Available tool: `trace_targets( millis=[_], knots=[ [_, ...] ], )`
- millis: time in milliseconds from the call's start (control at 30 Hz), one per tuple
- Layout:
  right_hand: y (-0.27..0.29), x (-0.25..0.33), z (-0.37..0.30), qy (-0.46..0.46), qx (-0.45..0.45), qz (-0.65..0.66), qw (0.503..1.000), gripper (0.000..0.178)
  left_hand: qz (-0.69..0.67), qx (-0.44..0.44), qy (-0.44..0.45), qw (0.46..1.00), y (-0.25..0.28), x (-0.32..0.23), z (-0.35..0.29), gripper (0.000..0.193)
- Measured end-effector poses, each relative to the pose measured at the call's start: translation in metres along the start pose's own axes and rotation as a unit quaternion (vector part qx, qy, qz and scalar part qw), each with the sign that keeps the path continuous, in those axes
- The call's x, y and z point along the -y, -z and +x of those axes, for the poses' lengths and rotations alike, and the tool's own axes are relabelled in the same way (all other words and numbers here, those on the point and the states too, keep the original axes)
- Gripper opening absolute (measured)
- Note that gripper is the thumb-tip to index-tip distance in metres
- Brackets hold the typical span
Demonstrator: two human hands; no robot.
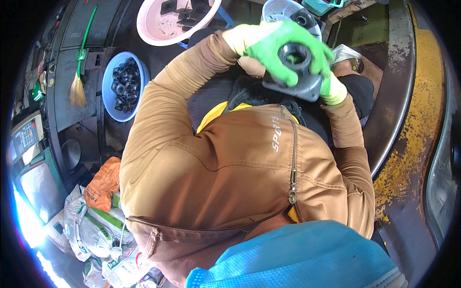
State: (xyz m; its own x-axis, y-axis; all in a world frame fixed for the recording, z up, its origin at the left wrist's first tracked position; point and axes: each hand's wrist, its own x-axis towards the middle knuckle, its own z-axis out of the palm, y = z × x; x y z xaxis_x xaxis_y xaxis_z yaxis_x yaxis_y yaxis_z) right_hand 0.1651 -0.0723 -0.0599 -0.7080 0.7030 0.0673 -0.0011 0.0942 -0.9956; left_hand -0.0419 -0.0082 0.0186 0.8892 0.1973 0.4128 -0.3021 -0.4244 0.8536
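A black plastic fitting (303, 87) with a round open collar and a squarish flange is held up in front of my chest. My left hand (270, 47), in a green glove with a pale cuff, is wrapped round the collar, thumb on the near side. The right edge of the fitting is gripped by my right hand (331, 88), gloved the same way; its fingers are partly hidden behind the part. The hollow of the collar faces up toward me. The underside of the fitting is out of sight.
To the left stands a blue basin (106, 93) full of black fittings. A pink basin (144, 26) with several dark pieces and a white basket (276, 12) with black parts are ahead. A broom (79, 72), sacks (96, 230) and a rusty yellow machine frame (408, 134) surround me.
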Motion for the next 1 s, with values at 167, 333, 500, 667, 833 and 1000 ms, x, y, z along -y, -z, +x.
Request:
trace_targets(
  millis=[167, 333, 500, 667, 833, 1000],
  knots=[
    [-0.014, -0.016, 0.004, -0.043, -0.01, -0.176, 0.983, 0.053, -0.123, 0.059, 0.061, 0.989, 0.002, 0.008, 0.001, 0.043],
    [0.009, 0.011, 0.01, -0.086, -0.16, 0.371, 0.911, 0.028, -0.46, -0.222, -0.159, 0.845, 0.007, 0.032, 0.002, 0.065],
    [0.013, 0.049, 0.018, 0.135, -0.441, 0.189, 0.867, 0.025, -0.601, -0.347, -0.01, 0.72, -0.001, 0.045, -0.004, 0.089],
    [0.018, 0.078, 0.024, 0.057, -0.552, -0.508, 0.659, 0.023, -0.496, -0.309, 0.05, 0.81, -0.045, 0.051, 0.016, 0.076],
    [0.019, 0.104, -0.038, 0.015, -0.317, -0.725, 0.611, 0.029, -0.453, -0.299, 0.046, 0.839, -0.062, 0.045, 0.031, 0.063],
    [-0.028, 0.163, -0.076, -0.026, -0.472, -0.58, 0.663, 0.025, -0.788, -0.147, 0.036, 0.597, -0.059, 0.042, 0.056, 0.074]
  ],
)
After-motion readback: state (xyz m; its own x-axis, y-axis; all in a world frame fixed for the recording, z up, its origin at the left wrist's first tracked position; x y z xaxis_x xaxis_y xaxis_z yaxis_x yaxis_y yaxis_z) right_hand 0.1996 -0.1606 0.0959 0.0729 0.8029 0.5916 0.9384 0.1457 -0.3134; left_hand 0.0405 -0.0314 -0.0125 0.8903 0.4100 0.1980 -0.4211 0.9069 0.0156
